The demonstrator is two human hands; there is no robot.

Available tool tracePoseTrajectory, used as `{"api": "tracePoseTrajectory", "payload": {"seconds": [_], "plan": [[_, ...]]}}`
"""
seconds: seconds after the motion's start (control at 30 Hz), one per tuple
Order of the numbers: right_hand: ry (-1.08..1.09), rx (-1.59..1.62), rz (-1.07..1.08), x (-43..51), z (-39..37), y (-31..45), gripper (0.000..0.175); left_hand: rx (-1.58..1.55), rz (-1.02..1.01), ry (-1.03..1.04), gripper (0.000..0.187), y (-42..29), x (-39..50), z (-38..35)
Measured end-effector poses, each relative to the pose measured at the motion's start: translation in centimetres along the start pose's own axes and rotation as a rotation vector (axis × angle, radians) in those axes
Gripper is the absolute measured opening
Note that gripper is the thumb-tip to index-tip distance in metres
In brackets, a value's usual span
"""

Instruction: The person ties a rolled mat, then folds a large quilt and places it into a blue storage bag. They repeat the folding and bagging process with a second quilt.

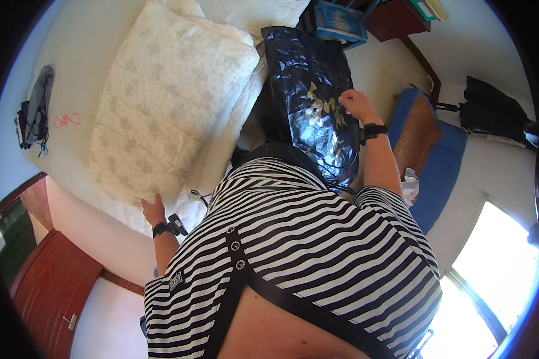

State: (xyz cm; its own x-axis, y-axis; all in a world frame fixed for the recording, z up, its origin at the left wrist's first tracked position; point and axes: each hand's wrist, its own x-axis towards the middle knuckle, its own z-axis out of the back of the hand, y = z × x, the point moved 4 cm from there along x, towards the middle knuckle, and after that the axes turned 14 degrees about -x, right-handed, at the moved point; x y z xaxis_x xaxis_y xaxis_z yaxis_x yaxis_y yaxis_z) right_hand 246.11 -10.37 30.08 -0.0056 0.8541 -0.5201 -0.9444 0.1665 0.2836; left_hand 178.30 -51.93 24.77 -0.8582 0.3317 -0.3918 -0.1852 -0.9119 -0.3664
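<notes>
A folded cream quilt (161,94) with a faint floral print lies on a bed before me. My left hand (153,211) touches its near edge; whether the fingers grip the fabric is unclear. To the quilt's right stands a large glossy black plastic bag (292,76) with gold lettering. My right hand (358,107) has its fingers curled at the bag's right side, on the bag's edge. Each wrist wears a black strap, the left one carrying a small device (178,223). Dark cables (330,168) hang across the lower part of the bag.
Beyond the bag stands a blue chair (339,22), with a dark red box (393,20) nearby. A wooden piece with blue fabric (440,157) is on the right. Grey and dark clothing (38,107) sits at far left. A red door (56,280) is lower left, a bright window (494,256) lower right.
</notes>
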Motion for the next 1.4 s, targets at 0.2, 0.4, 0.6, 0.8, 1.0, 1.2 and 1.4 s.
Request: {"api": "tracePoseTrajectory", "payload": {"seconds": [0.2, 0.4, 0.6, 0.8, 1.0, 1.2, 1.4], "plan": [[0.070, -0.225, 0.215, 1.4, -5.4, -0.7, 0.039, 0.048, -0.028, -0.014, 0.083, -0.1, -2.3, -0.2], [0.194, -0.308, 0.215, 3.0, -8.8, -1.2, 0.036, 0.079, -0.120, 0.080, 0.078, -2.2, -6.1, -2.9], [0.187, -0.181, 0.241, 3.8, -10.1, -3.9, 0.036, 0.148, -0.198, 0.294, 0.071, -6.6, -8.4, -6.4], [0.122, -0.124, 0.137, 1.5, -9.5, -9.2, 0.033, 0.209, -0.340, 0.498, 0.064, -14.6, -8.1, -9.4], [0.226, -0.064, 0.037, -1.1, -10.7, -16.8, 0.033, 0.241, -0.642, 0.512, 0.061, -26.9, -8.2, -13.3], [0.093, 0.035, -0.202, -2.9, -8.4, -23.0, 0.034, 0.190, -0.802, 0.621, 0.063, -40.0, -9.9, -19.0], [0.070, 0.051, -0.334, -8.1, -8.4, -24.2, 0.032, 0.148, -0.902, 0.755, 0.071, -49.8, -9.9, -26.6]]}}
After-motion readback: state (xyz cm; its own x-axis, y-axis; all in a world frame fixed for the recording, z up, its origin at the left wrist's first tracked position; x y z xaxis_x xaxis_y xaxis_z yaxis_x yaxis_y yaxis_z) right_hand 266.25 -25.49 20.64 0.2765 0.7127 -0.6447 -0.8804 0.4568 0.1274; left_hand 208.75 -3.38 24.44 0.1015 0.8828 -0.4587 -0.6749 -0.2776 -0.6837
